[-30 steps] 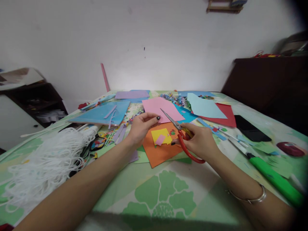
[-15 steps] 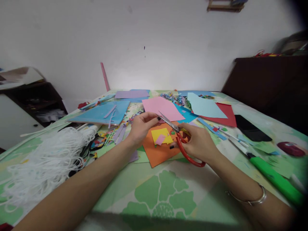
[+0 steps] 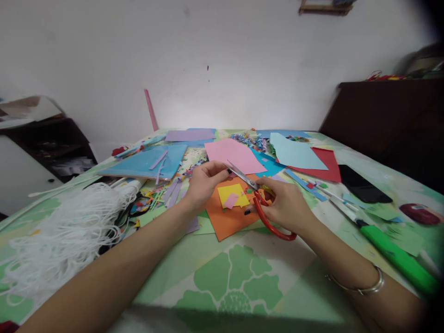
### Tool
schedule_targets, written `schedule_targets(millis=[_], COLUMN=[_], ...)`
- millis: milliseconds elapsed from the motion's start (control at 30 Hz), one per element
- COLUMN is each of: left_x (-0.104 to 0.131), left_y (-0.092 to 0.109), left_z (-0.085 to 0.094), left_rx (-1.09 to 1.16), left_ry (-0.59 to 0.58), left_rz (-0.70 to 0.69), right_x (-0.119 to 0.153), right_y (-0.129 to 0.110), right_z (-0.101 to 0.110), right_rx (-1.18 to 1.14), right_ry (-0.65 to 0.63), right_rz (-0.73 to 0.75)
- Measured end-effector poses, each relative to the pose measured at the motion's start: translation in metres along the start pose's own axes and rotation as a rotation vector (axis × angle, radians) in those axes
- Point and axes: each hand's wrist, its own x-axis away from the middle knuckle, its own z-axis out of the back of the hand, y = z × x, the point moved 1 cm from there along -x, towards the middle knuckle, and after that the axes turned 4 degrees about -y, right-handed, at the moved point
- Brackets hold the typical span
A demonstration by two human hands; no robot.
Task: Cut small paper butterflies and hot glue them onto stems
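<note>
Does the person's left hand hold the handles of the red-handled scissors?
No, the red-handled scissors are in the grip of the right hand, while the left hand is at the blade tips.

The scissors featured red handles and silver-grey blades. The paper stock comprised a pink sheet, an orange sheet, a pale blue sheet, a red sheet and a lilac sheet. The small square was yellow; the scrap was pink. The cord was white, the flat pack blue, the phone black and the tool handle green. The tablecloth bore a green floral pattern on pale green and white.
</note>
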Motion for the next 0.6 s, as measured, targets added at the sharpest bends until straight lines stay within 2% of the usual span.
schedule_targets(millis=[300,600], left_x=[0.0022,0.0025], left_y=[0.0028,0.0058], left_z=[-0.001,-0.0031], left_rx=[0.05,0.067], left_ry=[-0.019,0.027], left_rz=[0.021,0.055], right_x=[0.0001,0.0006], right_y=[-0.0002,0.0008], right_z=[0.0,-0.0006], right_rx=[-0.026,-0.025], right_ry=[0.0,0.003], right_rz=[-0.005,0.004])
